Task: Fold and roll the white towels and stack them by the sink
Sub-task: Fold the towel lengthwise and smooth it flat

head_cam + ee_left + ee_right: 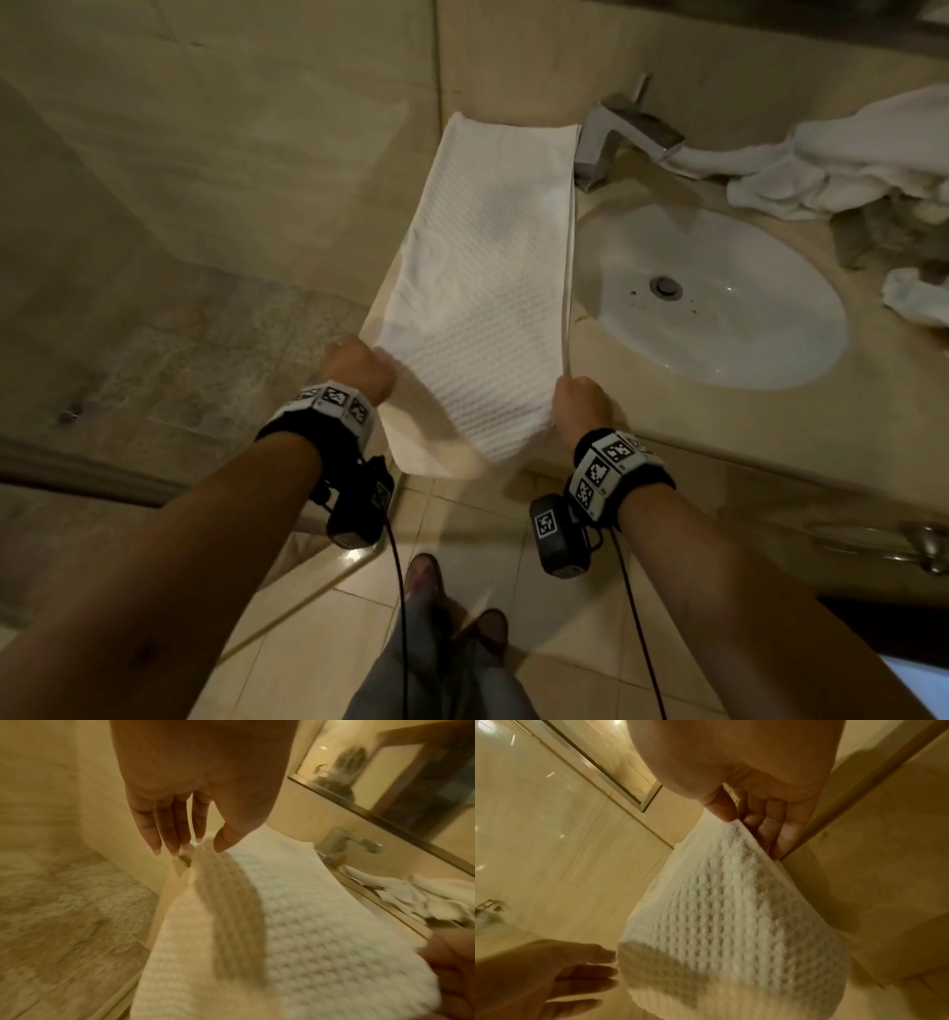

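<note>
From the head view, a long white folded towel with a bumpy waffle weave (493,267) lies on the beige stone counter (719,426), just left of the round white sink bowl (719,298). Its far end touches the wall and its near end hangs off the counter's front edge. The left hand (357,367) holds the near left corner and the right hand (580,406) holds the near right corner. Only this view shows the shiny metal tap (624,139) behind the sink together with the crumpled pile of white towels (832,159) on the right side of the counter. The fingers are hidden under the hands here.

The left wrist view is blurry. It shows what the head view hides: the left hand's fingers (164,827) point down, nearly straight, and the thumb tip sits on the towel's left edge (295,912). The fingertips are right at that edge, so it looks like a light pinch. The tap (344,841) and the pile of towels (437,898) show at the right, and a wall mirror (401,780) above them.

The right wrist view shows the right hand's thumb on top of the towel's corner (731,912) and the fingers (780,829) behind it, pinching the cloth. The towel hangs down from that pinch. The left hand (559,977) is at the bottom left, its straight fingers just beside the towel's other edge.
</note>
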